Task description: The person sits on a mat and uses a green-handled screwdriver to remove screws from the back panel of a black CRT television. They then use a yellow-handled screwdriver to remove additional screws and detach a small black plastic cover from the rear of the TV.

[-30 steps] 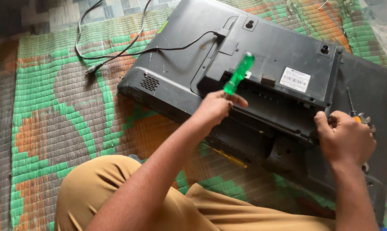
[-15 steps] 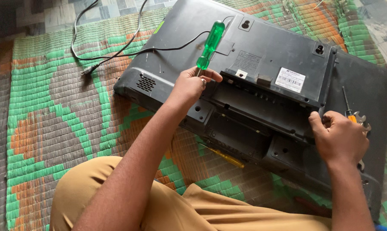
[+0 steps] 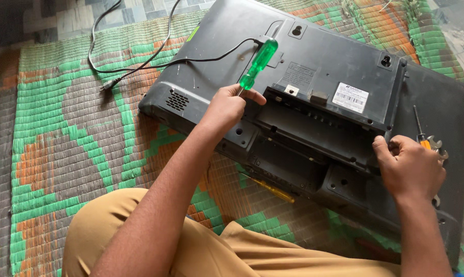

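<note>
Your left hand point(image 3: 227, 109) is closed around the lower end of a screwdriver with a translucent green plastic handle point(image 3: 259, 62), the handle sticking up and away from you while the shaft and tip are hidden behind your fingers, so you cannot see from here whether the tip sits in a screw head. Your right hand point(image 3: 412, 168) is curled over the right side of the black plastic back cover of the flat television point(image 3: 314, 82), which lies face down on the green, orange and grey woven floor mat point(image 3: 73, 133); whether those fingers grip anything or only press down cannot be told. The likeliest trouble is the tip slipping: held this low and at a slant, the driver can ride out of the screw, round its head or gouge the plastic beside the recessed panel point(image 3: 314, 128). If your right hand eases off, the set can shift on the mat and twist the tip sideways. The black power cord point(image 3: 139, 61) trails off the far edge and could snag your forearm. Near your right hand, a small orange-handled screwdriver and a little metal spanner point(image 3: 430, 143) rest on the cover and could be knocked off; a yellow-handled tool point(image 3: 273, 191) lies just under the near edge.
</note>
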